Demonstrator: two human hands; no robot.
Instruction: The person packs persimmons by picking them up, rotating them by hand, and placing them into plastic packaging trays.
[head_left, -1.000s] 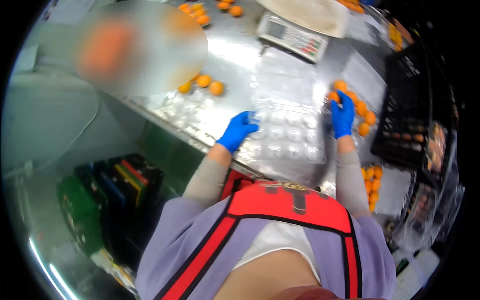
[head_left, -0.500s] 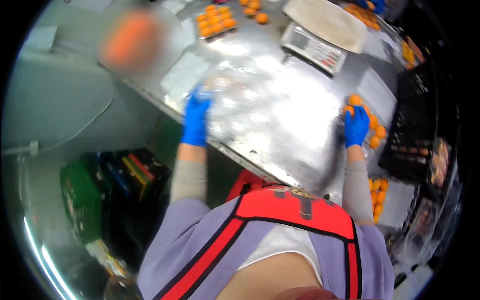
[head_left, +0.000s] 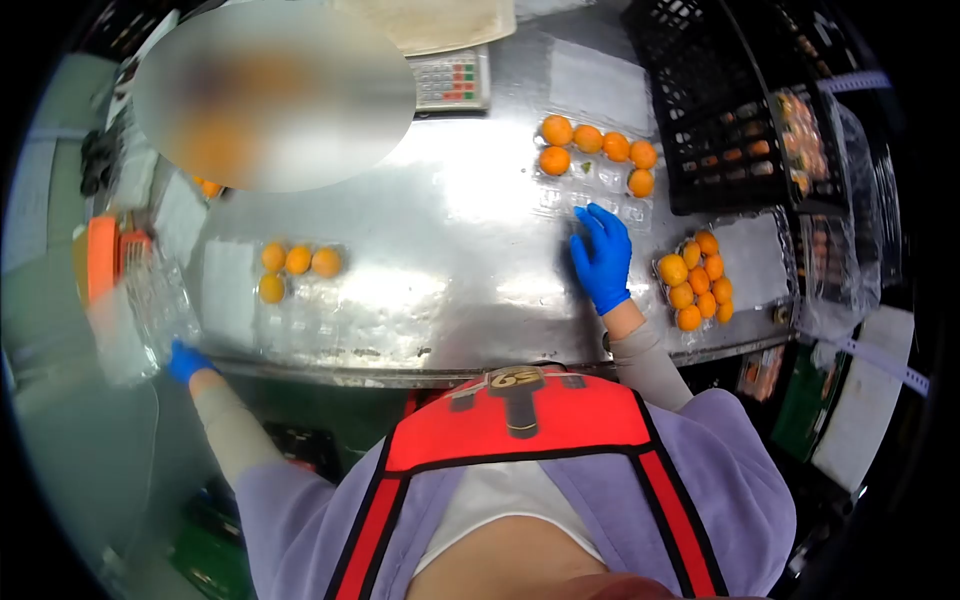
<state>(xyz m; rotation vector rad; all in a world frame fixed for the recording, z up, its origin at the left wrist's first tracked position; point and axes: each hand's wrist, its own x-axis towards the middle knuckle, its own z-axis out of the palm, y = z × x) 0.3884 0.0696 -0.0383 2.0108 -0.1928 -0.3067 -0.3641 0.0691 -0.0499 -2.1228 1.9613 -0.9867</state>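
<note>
My left hand point(head_left: 188, 362), in a blue glove, is off the table's left front corner, with its fingers closed at the lower end of a clear plastic tray point(head_left: 165, 305). My right hand point(head_left: 604, 258), also gloved, is open and empty, thumb and fingers apart. It hovers at the near edge of a clear plastic tray point(head_left: 608, 208) partly filled with small oranges point(head_left: 615, 147). Another tray point(head_left: 318, 320) on the left holds several oranges point(head_left: 298, 260). To the right of my right hand sits a fuller group of oranges point(head_left: 697, 280).
A black plastic crate point(head_left: 705, 110) stands at the right back. A weighing scale point(head_left: 452, 80) is at the back, beside a blurred patch. White sheets point(head_left: 600, 82) lie on the metal table point(head_left: 440, 215). An orange object point(head_left: 102, 262) is at far left.
The view has turned. My right hand has come away from the oranges it was touching and now holds nothing. My left hand has moved out past the table's left front corner.
</note>
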